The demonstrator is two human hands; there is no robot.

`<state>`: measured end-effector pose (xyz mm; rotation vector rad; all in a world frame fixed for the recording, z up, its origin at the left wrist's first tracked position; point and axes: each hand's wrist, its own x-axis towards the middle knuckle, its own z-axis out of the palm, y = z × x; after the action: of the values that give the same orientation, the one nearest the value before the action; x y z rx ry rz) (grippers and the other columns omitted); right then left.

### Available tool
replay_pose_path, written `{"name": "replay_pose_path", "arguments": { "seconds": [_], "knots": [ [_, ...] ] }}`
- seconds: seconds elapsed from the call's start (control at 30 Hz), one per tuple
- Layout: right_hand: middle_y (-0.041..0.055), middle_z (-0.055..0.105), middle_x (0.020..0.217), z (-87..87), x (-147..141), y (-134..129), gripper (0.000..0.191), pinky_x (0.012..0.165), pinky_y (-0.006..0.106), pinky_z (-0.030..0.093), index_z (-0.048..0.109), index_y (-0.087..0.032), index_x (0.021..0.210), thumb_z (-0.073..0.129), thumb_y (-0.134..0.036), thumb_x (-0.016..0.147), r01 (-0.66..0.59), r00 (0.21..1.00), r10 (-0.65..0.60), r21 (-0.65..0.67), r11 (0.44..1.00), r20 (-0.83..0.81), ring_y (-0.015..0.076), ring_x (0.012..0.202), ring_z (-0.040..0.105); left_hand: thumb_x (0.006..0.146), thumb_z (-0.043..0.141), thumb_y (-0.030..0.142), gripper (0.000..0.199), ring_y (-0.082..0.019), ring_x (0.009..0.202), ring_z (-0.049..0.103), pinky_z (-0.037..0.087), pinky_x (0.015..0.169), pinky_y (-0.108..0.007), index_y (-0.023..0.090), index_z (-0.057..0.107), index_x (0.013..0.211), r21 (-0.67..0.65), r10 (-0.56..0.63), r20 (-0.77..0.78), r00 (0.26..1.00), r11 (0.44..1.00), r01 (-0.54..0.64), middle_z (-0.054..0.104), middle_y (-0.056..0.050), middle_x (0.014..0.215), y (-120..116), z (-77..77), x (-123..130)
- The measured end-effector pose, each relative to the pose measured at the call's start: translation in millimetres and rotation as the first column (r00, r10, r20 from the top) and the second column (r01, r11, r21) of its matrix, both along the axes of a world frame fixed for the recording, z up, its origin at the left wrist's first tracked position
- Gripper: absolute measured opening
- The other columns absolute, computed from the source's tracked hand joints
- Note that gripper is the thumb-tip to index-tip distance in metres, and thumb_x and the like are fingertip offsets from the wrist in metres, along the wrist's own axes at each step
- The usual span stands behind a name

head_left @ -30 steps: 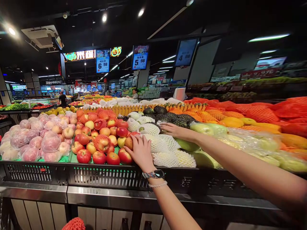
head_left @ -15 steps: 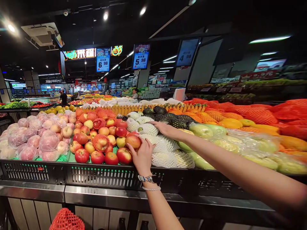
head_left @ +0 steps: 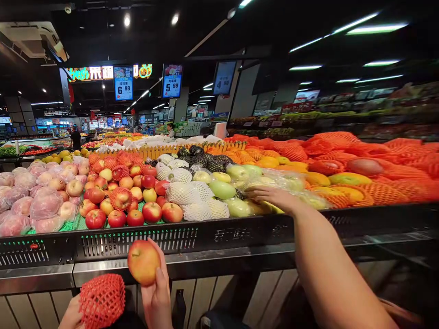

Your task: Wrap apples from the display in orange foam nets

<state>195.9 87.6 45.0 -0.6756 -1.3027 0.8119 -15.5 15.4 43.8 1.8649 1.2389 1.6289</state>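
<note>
Left hand: the left hand is low in the view, below the stand's front edge, with its fingers closed round a red-yellow apple.
Apple: it is held up in the air in front of the steel ledge, clear of the fruit pile and touching only the hand.
Right hand: the right hand lies palm down at the front rim of the stand, fingers stretched out flat and holding nothing. It rests on clear-wrapped pale fruit, just beside the green fruit.
Red net: a red foam net sits at the bottom left, just beside the apple and apart from it. A third hand grips it from below; whose hand it is cannot be told.
Front edge: a black slotted rim bounds the surface, with the steel ledge under it and wood panels below that.
Behind the rim: loose red apples lie right up to the edge. White-netted fruit is to their right, bagged pink fruit to their left, and orange-netted fruit fills the far right.
Open room: there is free space only in front of the stand, below the rim, where the apple and net are. The surface itself is packed edge to edge.
Overhead: price signs hang well above the fruit.
</note>
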Motion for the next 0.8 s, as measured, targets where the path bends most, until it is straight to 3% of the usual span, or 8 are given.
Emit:
{"name": "replay_pose_path", "arguments": {
  "seconds": [0.1, 0.2, 0.3, 0.4, 0.5, 0.57, 0.7, 0.8],
  "knots": [
    [0.0130, 0.053, 0.131, 6.2, -9, 2, 0.049, 0.100, 0.043, 0.050, 0.055, -0.015, 0.136, 0.053, -0.054, 0.106, -0.044, 0.995, 0.038, -0.067, 0.997, -0.097, 0.0244, 0.114, 0.057, 0.085, 0.073, 0.044, 0.019, -0.019, 0.085, 0.074, 0.062, 0.084, -0.030, 0.026, 0.079, 0.091, 0.261, -0.038, -0.190, 0.981, 0.961, 0.088, 0.077, -0.005, 0.088, 16, -2.1, 3],
    [0.0135, 0.056, 0.127, 5.8, -9, 1, 0.058, 0.094, 0.040, 0.053, 0.054, -0.016, 0.137, 0.041, -0.063, 0.106, -0.105, 0.977, 0.081, -0.113, 0.988, -0.195, 0.0251, 0.111, 0.059, 0.091, 0.064, 0.047, 0.031, -0.020, 0.093, 0.075, 0.060, 0.086, -0.025, 0.028, 0.076, 0.112, 0.444, 0.107, -0.323, 0.940, 0.895, 0.051, 0.078, -0.008, 0.100, 26, -23.8, 17],
    [0.0111, 0.058, 0.126, -2.6, -4, 0, 0.062, 0.086, 0.034, 0.055, 0.052, -0.020, 0.137, 0.045, -0.070, 0.100, -0.279, 0.910, 0.210, -0.154, 0.948, -0.356, 0.0265, 0.111, 0.060, 0.096, 0.052, 0.053, 0.040, -0.023, 0.104, 0.072, 0.058, 0.093, -0.030, 0.028, 0.074, 0.120, 0.269, 0.113, -0.305, 0.946, 0.963, -0.029, 0.074, -0.011, 0.113, 25, -47.7, 38],
    [0.0077, 0.058, 0.125, -12.5, 1, 3, 0.059, 0.083, 0.029, 0.055, 0.057, -0.023, 0.128, 0.060, -0.069, 0.091, -0.355, 0.870, 0.254, -0.180, 0.917, -0.423, 0.0256, 0.111, 0.060, 0.101, 0.042, 0.048, 0.044, -0.026, 0.115, 0.068, 0.055, 0.100, -0.038, 0.028, 0.069, 0.129, 0.117, 0.060, -0.278, 0.959, 0.993, -0.029, 0.071, -0.014, 0.122, 18, -54.0, 56],
    [0.0086, 0.060, 0.122, -17.1, 7, 8, 0.059, 0.094, 0.029, 0.052, 0.064, -0.020, 0.121, 0.069, -0.065, 0.083, -0.252, 0.945, 0.190, -0.220, 0.942, -0.268, 0.0257, 0.112, 0.059, 0.097, 0.055, 0.035, 0.035, -0.026, 0.117, 0.066, 0.055, 0.101, -0.040, 0.033, 0.069, 0.129, 0.065, -0.010, -0.359, 0.933, 0.997, 0.036, 0.070, -0.011, 0.125, 14, -44.3, 61],
    [0.0092, 0.060, 0.126, -15.9, 12, 9, 0.057, 0.104, 0.033, 0.047, 0.067, -0.020, 0.124, 0.071, -0.056, 0.080, -0.279, 0.959, 0.262, -0.207, 0.938, -0.106, 0.0269, 0.116, 0.057, 0.093, 0.061, 0.031, 0.036, -0.026, 0.118, 0.066, 0.054, 0.101, -0.039, 0.035, 0.069, 0.128, 0.033, -0.054, -0.438, 0.898, 0.997, 0.076, 0.068, -0.010, 0.128, 15, -38.1, 59],
    [0.0070, 0.054, 0.136, -9.6, 27, 4, 0.051, 0.117, 0.037, 0.034, 0.068, -0.026, 0.132, 0.068, -0.045, 0.084, -0.413, 0.877, 0.441, -0.171, 0.895, 0.190, 0.0279, 0.130, 0.048, 0.093, 0.062, 0.033, 0.040, -0.027, 0.126, 0.061, 0.052, 0.104, -0.041, 0.033, 0.065, 0.134, 0.145, 0.025, -0.442, 0.897, 0.988, 0.044, 0.066, -0.013, 0.131, 19, -45.4, 56],
    [0.0052, 0.047, 0.146, -11.9, 33, -1, 0.059, 0.122, 0.039, 0.024, 0.059, -0.033, 0.142, 0.065, -0.064, 0.092, -0.493, 0.807, 0.524, -0.178, 0.852, 0.273, 0.0279, 0.139, 0.038, 0.084, 0.072, 0.033, 0.043, -0.028, 0.121, 0.065, 0.054, 0.102, -0.040, 0.031, 0.069, 0.128, 0.148, 0.117, -0.277, 0.954, 0.986, -0.078, 0.070, -0.010, 0.125, 23, -60.5, 63]
  ]
}}
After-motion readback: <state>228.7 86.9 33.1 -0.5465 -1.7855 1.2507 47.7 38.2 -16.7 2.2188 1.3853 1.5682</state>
